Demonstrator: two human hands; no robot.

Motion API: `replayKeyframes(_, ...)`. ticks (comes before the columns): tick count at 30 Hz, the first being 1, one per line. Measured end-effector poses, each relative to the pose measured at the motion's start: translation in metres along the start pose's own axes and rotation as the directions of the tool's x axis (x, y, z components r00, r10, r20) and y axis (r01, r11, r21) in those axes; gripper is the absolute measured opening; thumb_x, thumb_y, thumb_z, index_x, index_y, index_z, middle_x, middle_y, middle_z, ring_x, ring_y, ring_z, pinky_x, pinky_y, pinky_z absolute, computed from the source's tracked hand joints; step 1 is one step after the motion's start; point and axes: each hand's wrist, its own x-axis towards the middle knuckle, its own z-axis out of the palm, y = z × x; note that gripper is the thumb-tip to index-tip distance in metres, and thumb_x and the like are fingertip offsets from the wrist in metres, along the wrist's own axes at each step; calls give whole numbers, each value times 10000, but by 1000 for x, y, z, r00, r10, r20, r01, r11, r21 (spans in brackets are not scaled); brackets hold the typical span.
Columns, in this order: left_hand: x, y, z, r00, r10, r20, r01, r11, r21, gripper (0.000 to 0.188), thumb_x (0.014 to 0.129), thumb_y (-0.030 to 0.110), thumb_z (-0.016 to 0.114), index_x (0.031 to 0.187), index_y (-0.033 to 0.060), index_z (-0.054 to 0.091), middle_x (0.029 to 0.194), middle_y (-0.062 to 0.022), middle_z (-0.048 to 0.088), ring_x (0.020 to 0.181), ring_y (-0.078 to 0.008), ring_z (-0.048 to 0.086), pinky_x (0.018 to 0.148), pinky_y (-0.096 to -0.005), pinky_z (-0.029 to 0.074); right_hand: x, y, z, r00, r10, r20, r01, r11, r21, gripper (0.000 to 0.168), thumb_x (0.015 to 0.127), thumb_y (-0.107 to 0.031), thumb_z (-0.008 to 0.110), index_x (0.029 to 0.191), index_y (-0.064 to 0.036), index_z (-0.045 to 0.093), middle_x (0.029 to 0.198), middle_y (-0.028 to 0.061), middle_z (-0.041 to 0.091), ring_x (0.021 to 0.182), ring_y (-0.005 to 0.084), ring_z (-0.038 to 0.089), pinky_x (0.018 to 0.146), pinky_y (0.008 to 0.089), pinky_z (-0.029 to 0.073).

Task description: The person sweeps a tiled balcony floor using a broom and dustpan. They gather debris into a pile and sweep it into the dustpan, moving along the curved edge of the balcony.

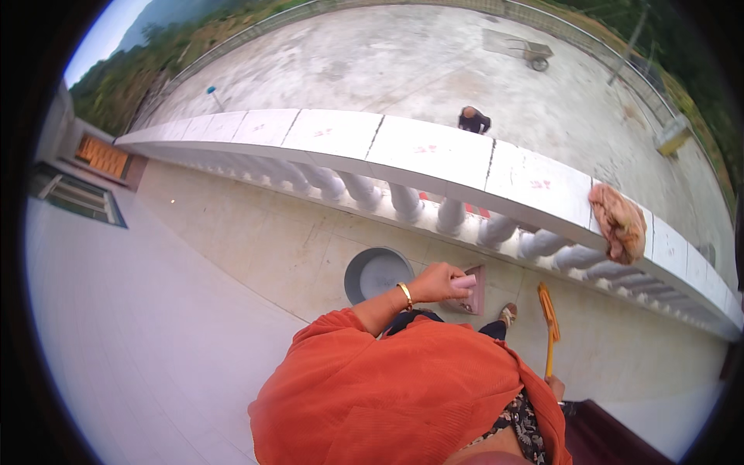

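My left hand, with a gold bracelet at the wrist, grips the pink handle of a dustpan. The pan is low in front of me, partly hidden behind the hand. At my right side, my right hand is closed around the yellow shaft of a long-handled cleaning tool. Its orange head points away from me towards the balustrade; whether it is a broom or a mop I cannot tell. A grey round tub stands on the tiled floor just beyond my left forearm.
A white balustrade with a tiled top rail curves across the view. A crumpled brownish-pink cloth hangs over its right part. In the concrete yard below are a person and a handcart. A window opens in the left wall.
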Motion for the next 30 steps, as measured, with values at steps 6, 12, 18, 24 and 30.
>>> replayKeyframes(6, 5, 19, 45, 944, -300, -136, 245, 916, -318, 347, 757, 312, 717, 978, 49, 667, 779, -75, 671, 638, -131, 599, 606, -289, 467, 85, -84, -137, 960, 201, 196, -257, 910, 325, 99, 806, -173, 498, 817, -74, 490, 647, 119, 585, 417, 125, 492, 336, 207, 378)
replayKeyframes(12, 13, 88, 101, 812, -441, -383, 308, 880, -361, 316, 781, 266, 718, 966, 17, 656, 737, -6, 613, 596, -62, 510, 547, -234, 431, 261, -90, -279, 908, 222, 356, -415, 350, 840, 234, 839, -222, 535, 929, -6, 536, 749, 103, 602, 555, 133, 567, 398, 190, 435)
replayKeyframes(18, 16, 141, 136, 535, -660, -527, 350, 741, -574, 303, 818, 207, 684, 1045, 23, 602, 688, 43, 511, 524, -34, 418, 450, -200, 335, 377, -124, -292, 987, -12, -162, 152, 418, 896, 244, 897, -264, 503, 1020, -62, 562, 967, 35, 597, 787, 164, 613, 550, 248, 496)
replayKeyframes(24, 9, 174, 171, 376, -791, -483, 242, 587, -773, 281, 832, 182, 665, 1031, 5, 574, 685, 18, 515, 460, -43, 404, 398, -217, 320, 394, -115, -265, 957, 244, -154, -29, 610, 792, 312, 903, -322, 481, 1092, -84, 548, 776, 60, 612, 604, 170, 577, 523, 236, 461)
replayKeyframes(30, -15, 188, 225, 302, -768, -565, 124, 620, -775, 250, 825, 198, 672, 963, 12, 579, 675, 14, 526, 505, -38, 438, 432, -206, 359, 450, -18, -244, 768, 447, 459, -406, 894, -192, 278, 902, -248, 462, 1076, -48, 546, 702, 95, 594, 582, 214, 558, 515, 271, 459)
